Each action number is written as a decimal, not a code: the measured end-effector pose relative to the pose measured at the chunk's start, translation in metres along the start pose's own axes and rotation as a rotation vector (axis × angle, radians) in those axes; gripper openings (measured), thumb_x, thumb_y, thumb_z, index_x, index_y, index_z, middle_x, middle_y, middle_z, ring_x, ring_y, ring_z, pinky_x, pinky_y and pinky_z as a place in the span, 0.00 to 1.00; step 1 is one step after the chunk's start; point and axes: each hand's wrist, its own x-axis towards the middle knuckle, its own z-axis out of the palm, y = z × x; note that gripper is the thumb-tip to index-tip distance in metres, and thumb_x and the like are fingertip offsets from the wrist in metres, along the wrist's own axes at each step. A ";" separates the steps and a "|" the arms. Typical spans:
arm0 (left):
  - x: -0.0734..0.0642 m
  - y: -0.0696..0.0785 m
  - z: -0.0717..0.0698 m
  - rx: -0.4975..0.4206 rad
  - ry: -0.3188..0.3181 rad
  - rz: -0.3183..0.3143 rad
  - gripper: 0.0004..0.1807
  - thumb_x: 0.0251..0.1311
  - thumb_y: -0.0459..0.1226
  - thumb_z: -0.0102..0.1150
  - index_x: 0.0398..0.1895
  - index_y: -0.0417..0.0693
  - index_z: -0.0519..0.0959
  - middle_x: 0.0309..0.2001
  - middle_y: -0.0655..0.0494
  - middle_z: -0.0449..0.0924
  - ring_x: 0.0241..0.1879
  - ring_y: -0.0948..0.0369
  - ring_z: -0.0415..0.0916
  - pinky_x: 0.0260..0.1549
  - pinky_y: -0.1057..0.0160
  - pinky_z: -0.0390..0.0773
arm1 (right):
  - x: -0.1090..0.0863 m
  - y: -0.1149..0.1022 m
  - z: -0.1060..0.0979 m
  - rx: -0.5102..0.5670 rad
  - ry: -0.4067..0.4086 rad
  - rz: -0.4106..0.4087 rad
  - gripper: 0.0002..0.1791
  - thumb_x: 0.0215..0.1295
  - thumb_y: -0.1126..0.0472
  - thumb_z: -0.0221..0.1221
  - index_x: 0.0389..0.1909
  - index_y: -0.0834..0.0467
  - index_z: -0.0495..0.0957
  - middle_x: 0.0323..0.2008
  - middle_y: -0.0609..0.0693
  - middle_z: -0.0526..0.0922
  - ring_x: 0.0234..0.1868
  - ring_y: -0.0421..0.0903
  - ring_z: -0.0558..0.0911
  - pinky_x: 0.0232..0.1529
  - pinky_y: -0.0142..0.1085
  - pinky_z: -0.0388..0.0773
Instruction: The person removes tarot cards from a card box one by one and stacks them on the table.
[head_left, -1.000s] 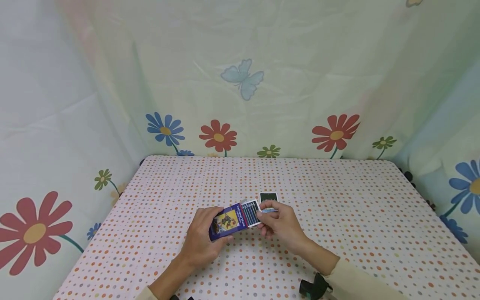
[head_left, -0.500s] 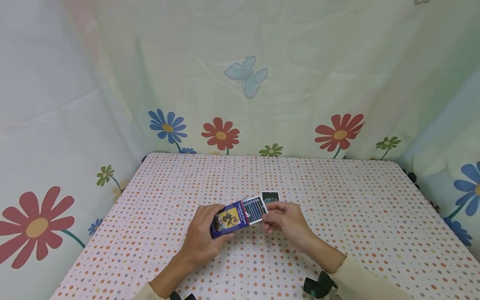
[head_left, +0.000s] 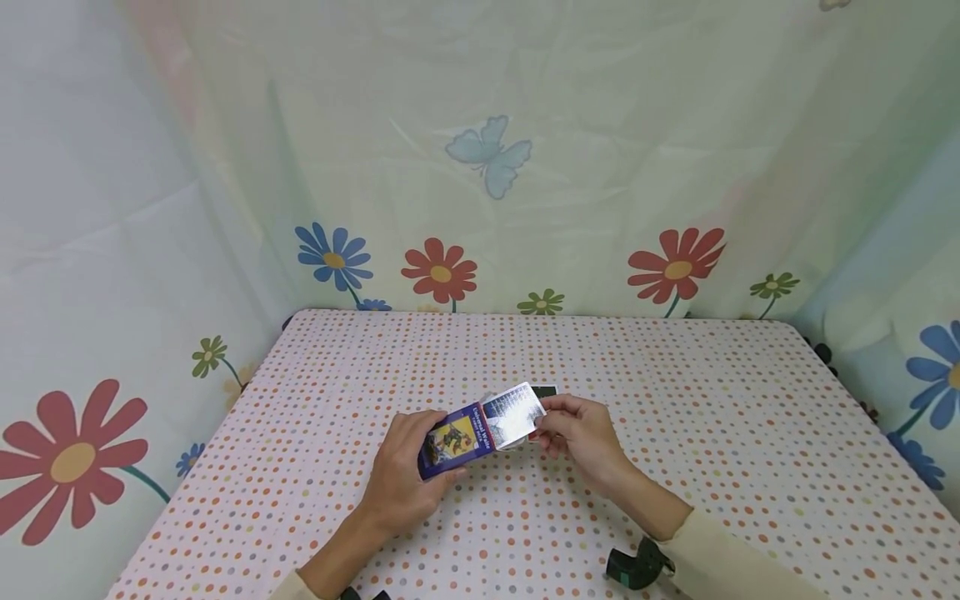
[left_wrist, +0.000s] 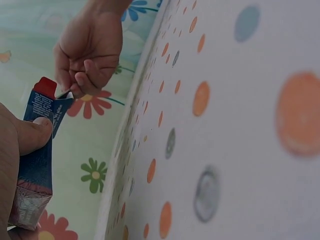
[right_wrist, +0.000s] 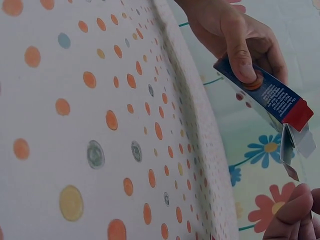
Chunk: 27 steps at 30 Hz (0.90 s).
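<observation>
In the head view my left hand [head_left: 408, 467] grips a purple-blue tarot card box [head_left: 453, 442], thumb along its near edge. The box is tilted, its open end facing right. A picture card [head_left: 513, 415], shiny with glare, sticks well out of that end. My right hand [head_left: 581, 435] pinches the card's right edge between thumb and fingers. Behind it, a dark card with a white border [head_left: 546, 390] lies on the table, mostly covered. The right wrist view shows the box's red flap [right_wrist: 298, 115] folded out.
A pink-white table with a dotted cover [head_left: 675, 375] lies beneath both hands. Flowered curtains [head_left: 600, 167] hang behind it and at both sides. A black strap device [head_left: 637, 565] sits at the right wrist.
My right hand has drawn the card farther out of the box, to the right, and tilted it so it catches glare. My left hand keeps its hold on the box.
</observation>
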 end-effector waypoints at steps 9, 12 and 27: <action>-0.001 0.001 0.001 -0.007 -0.011 -0.005 0.42 0.44 0.41 0.82 0.65 0.45 0.73 0.58 0.48 0.77 0.53 0.61 0.68 0.49 0.60 0.75 | 0.003 0.002 0.002 -0.002 0.055 0.012 0.16 0.63 0.75 0.57 0.51 0.75 0.74 0.28 0.60 0.84 0.22 0.42 0.78 0.22 0.30 0.75; -0.001 0.001 0.000 -0.003 -0.015 -0.015 0.42 0.45 0.42 0.82 0.65 0.45 0.73 0.58 0.50 0.77 0.53 0.62 0.68 0.50 0.60 0.75 | 0.004 0.003 0.004 -0.005 0.067 0.017 0.16 0.63 0.75 0.57 0.51 0.74 0.75 0.27 0.59 0.84 0.22 0.42 0.78 0.22 0.30 0.75; -0.001 0.000 0.000 0.016 -0.009 -0.003 0.44 0.42 0.42 0.84 0.65 0.45 0.73 0.58 0.55 0.76 0.54 0.62 0.69 0.49 0.60 0.76 | 0.010 0.000 0.000 0.003 0.157 0.003 0.17 0.70 0.72 0.50 0.57 0.69 0.74 0.30 0.52 0.76 0.26 0.41 0.73 0.22 0.28 0.71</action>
